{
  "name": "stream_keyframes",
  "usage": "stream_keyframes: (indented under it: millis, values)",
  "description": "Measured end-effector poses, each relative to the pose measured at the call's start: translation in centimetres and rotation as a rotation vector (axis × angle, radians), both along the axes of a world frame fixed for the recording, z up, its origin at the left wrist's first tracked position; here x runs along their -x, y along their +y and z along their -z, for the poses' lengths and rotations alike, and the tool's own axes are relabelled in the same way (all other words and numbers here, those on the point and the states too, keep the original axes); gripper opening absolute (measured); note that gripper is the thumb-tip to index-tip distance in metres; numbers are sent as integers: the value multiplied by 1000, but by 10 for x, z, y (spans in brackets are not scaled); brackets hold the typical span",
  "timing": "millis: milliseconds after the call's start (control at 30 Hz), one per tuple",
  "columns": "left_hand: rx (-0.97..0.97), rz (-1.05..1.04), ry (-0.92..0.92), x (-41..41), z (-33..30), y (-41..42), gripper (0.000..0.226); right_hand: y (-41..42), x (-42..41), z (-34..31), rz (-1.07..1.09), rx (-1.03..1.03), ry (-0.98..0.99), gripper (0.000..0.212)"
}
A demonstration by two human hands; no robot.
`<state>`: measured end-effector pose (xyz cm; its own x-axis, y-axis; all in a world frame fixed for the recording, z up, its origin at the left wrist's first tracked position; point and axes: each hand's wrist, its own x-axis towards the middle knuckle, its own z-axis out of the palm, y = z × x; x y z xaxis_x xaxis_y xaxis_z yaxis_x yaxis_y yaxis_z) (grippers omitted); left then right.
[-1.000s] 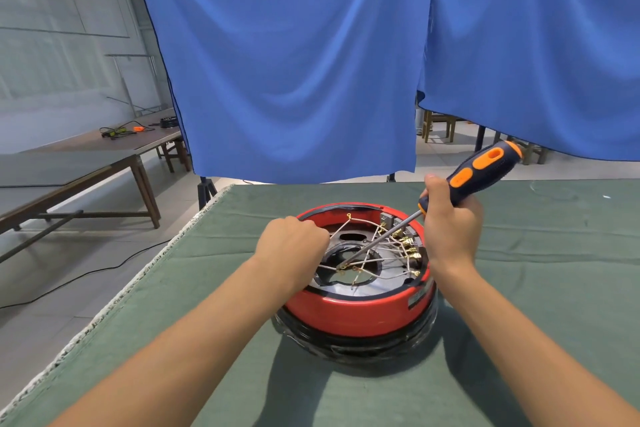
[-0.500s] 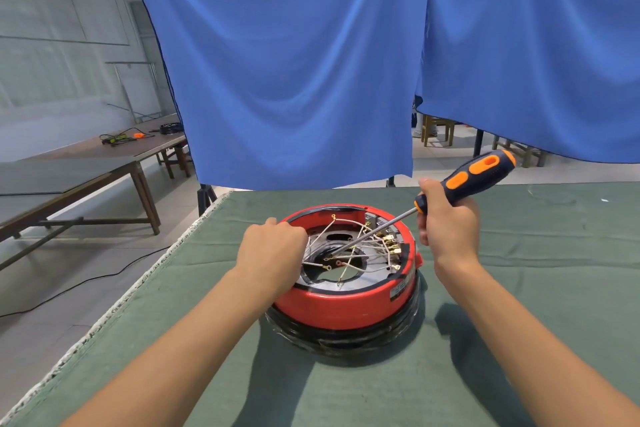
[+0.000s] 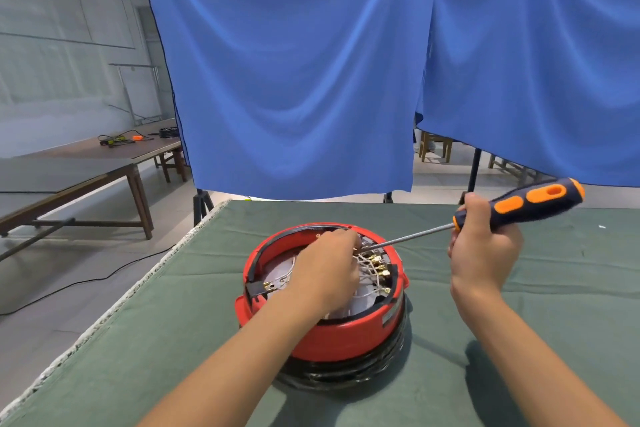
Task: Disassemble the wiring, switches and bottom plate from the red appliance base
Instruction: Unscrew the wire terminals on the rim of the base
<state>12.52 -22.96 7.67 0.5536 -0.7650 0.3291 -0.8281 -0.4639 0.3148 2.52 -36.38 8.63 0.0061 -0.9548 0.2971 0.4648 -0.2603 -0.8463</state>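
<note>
Fingers, left: my left hand (image 3: 325,270) reaches down into the open top of the round red plastic appliance base (image 3: 325,329); my fingers curl downward among the thin pale wiring (image 3: 369,265), but their tips are hidden behind the back of my hand, so I cannot tell whether they pinch a wire.
Fingers, right: my right hand (image 3: 485,253) grips the dark blue and orange screwdriver handle (image 3: 530,203), fingers wrapped round its lower end, thumb up along the side.
Screwdriver shaft: the thin steel shaft (image 3: 415,236) slants down and to the left from the handle, and its tip lies over the far inner side of the base, just beside my left knuckles; the tip itself is too small to make out.
Appliance base: it sits upside-down on a black ring (image 3: 346,374), near the middle of the green cloth-covered worktop (image 3: 173,340), directly in front of me.
Inside the base: a silvery bottom plate (image 3: 360,298) shows beside my left hand; a row of small brass terminals (image 3: 379,265) sits along the right inner wall with the wiring running to them; a black connector block (image 3: 258,289) sits at the left rim.
Behind: two blue cloth backdrops (image 3: 294,80) hang beyond the worktop's far edge.
Far left: a long brown wooden table (image 3: 104,156) carries some tools and cables.
</note>
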Motion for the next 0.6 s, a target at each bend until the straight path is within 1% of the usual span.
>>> stream_keyframes:
  millis: [67, 100, 233, 300, 367, 433, 500, 533, 600]
  values:
    - [-20, 11, 128, -8, 9, -7, 40, -3, 2, 0, 35, 10, -21, 24]
    - [-67, 14, 132, -11, 12, -10, 44, -4, 1, 0, 44, 15, -24, 24]
    - [-278, -13, -43, -19, 19, -16, 52, -5, -3, 6, 64, 71, 15, 28]
    - [-331, -48, -53, -21, 20, -15, 51, -4, -4, 8, 77, 106, 29, 28]
    - [-285, -99, -71, -21, 19, -14, 40, -5, -3, 8, 92, 117, 26, 28]
    - [-161, -124, -109, -22, 17, -14, 26, -8, -1, 7, 94, 95, 2, 27]
    - [-52, -92, -82, -22, 14, -13, 19, -10, 0, 6, 92, 68, -21, 25]
    - [-16, -56, -29, -23, 13, -11, 17, -10, 0, 5, 91, 62, -28, 25]
    - [69, 17, 174, -26, 11, -6, 14, -9, 0, 5, 89, 60, -40, 24]
